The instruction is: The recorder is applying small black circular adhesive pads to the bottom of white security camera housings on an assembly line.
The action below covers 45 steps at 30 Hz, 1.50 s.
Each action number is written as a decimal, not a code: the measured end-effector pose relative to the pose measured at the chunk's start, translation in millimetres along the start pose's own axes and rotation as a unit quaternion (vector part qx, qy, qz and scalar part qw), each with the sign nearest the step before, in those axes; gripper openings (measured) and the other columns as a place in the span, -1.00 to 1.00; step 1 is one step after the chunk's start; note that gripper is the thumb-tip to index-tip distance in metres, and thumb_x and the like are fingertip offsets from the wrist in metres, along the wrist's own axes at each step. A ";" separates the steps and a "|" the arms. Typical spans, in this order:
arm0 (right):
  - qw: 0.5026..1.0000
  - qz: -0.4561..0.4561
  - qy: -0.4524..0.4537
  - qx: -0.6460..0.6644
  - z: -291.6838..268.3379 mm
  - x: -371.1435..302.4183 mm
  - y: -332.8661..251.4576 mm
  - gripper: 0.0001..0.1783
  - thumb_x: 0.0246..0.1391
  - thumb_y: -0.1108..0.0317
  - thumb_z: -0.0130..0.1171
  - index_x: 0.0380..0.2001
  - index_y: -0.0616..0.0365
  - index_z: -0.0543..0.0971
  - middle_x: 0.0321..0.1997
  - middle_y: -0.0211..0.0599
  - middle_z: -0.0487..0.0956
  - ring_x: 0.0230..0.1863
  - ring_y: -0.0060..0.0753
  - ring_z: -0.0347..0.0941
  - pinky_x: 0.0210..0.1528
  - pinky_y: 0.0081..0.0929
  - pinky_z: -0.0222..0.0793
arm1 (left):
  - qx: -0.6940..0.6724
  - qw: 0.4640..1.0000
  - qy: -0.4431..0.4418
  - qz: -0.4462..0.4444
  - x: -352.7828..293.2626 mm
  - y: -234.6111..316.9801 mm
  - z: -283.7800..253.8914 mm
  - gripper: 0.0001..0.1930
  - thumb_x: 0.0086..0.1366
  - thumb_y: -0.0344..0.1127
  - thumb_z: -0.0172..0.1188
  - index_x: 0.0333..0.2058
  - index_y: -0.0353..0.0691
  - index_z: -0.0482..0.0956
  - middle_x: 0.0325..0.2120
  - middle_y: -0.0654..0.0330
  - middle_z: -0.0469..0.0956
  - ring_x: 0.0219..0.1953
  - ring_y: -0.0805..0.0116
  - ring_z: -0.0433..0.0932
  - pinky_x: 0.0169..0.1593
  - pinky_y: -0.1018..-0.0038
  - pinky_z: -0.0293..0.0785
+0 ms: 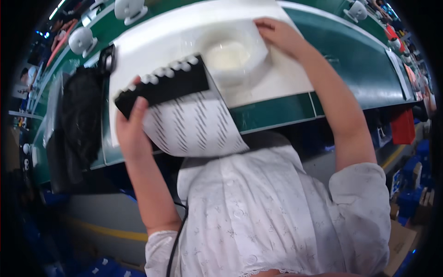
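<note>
My left hand [134,124] is closed on the left end of a black board [170,87]. White rounded pieces stand in a row along the board's far edge. A white sheet with rows of slanted dark marks [194,124] hangs from the board's near side, curving toward my lap. My right hand [279,37] is at the far right side of a whitish, faceted bowl [254,69]. Its fingers are stretched out beside the rim; whether they touch it is blurred. The bowl has a pale inside and rests on a white sheet covering the table [286,78].
A green tabletop [350,55] extends right of the white cover. At the left lie a black bag [82,115] and clear plastic. White fans [83,41] stand along the far left. A red box [403,125] is at the right, with blue bins on the floor.
</note>
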State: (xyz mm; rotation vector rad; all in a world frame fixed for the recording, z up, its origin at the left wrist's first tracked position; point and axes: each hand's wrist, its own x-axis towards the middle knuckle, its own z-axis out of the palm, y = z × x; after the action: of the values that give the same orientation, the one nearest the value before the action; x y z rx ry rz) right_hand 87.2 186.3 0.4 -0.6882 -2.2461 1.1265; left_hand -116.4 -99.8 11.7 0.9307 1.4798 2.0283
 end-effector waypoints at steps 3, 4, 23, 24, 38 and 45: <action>0.999 0.014 0.018 -0.047 -5.1 0.7 5.5 -0.69 0.06 0.39 -0.09 -0.09 0.18 0.39 -0.15 -0.33 0.45 -0.13 -0.54 0.35 -0.05 -0.62 0.24 | -0.103 0.991 0.077 -0.046 9.4 -12.0 -53.2 -0.69 0.13 -0.43 0.03 -0.13 -0.39 0.34 -0.17 0.07 0.41 -0.11 0.24 0.39 -0.03 0.42 0.26; 0.999 0.016 0.015 -0.044 -3.5 2.2 0.7 -0.68 0.07 0.39 -0.10 -0.08 0.18 0.38 -0.15 -0.34 0.45 -0.11 -0.54 0.34 -0.04 -0.61 0.23 | -0.137 0.977 0.154 -0.053 11.0 -12.7 -65.2 -0.66 0.18 -0.35 -0.03 -0.10 -0.41 0.31 -0.13 0.03 0.38 -0.06 0.16 0.35 0.01 0.34 0.22; 0.998 0.024 -0.052 0.022 -11.8 2.2 -0.3 -0.66 0.05 0.42 -0.10 -0.05 0.19 0.36 -0.11 -0.32 0.43 -0.07 -0.53 0.31 0.00 -0.62 0.20 | -0.192 0.969 -0.149 -0.044 2.5 -4.4 -94.0 -0.58 -0.05 -0.27 0.01 -0.19 -0.38 0.35 -0.15 0.03 0.33 -0.10 0.15 0.28 0.08 0.17 0.11; 0.998 0.034 -0.043 0.036 -10.2 0.4 -3.5 -0.66 0.05 0.44 -0.10 -0.06 0.20 0.36 -0.11 -0.30 0.43 -0.07 -0.51 0.31 0.00 -0.62 0.20 | -0.200 0.963 -0.177 -0.037 2.0 -2.7 -90.8 -0.62 0.01 -0.29 0.00 -0.18 -0.35 0.36 -0.12 0.02 0.32 -0.10 0.15 0.28 0.08 0.18 0.11; 0.999 0.034 0.017 0.003 -3.4 5.0 -6.2 -0.66 -0.05 0.50 -0.07 -0.12 0.20 0.40 -0.10 -0.24 0.41 -0.04 -0.42 0.30 0.01 -0.56 0.19 | -0.214 0.973 -0.089 -0.004 5.8 12.4 -10.7 -0.61 -0.03 -0.37 0.03 -0.22 -0.49 0.28 -0.30 0.00 0.36 -0.29 0.24 0.45 -0.18 0.45 0.37; 0.996 -0.007 0.066 -0.058 -3.2 6.7 -3.4 -0.61 -0.05 0.44 -0.02 -0.07 0.18 0.35 -0.03 -0.23 0.36 0.04 -0.35 0.24 0.06 -0.47 0.14 | -0.172 0.982 -0.023 -0.070 17.7 5.2 36.7 -0.68 0.09 -0.44 -0.05 -0.14 -0.38 0.32 -0.24 0.11 0.44 -0.18 0.33 0.42 -0.07 0.49 0.27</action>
State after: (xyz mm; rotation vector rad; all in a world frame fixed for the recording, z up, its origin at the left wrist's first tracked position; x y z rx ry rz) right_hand 83.7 190.6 6.4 -0.7691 -2.2132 0.9213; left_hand -100.6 -65.6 28.1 0.7062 1.0874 2.0557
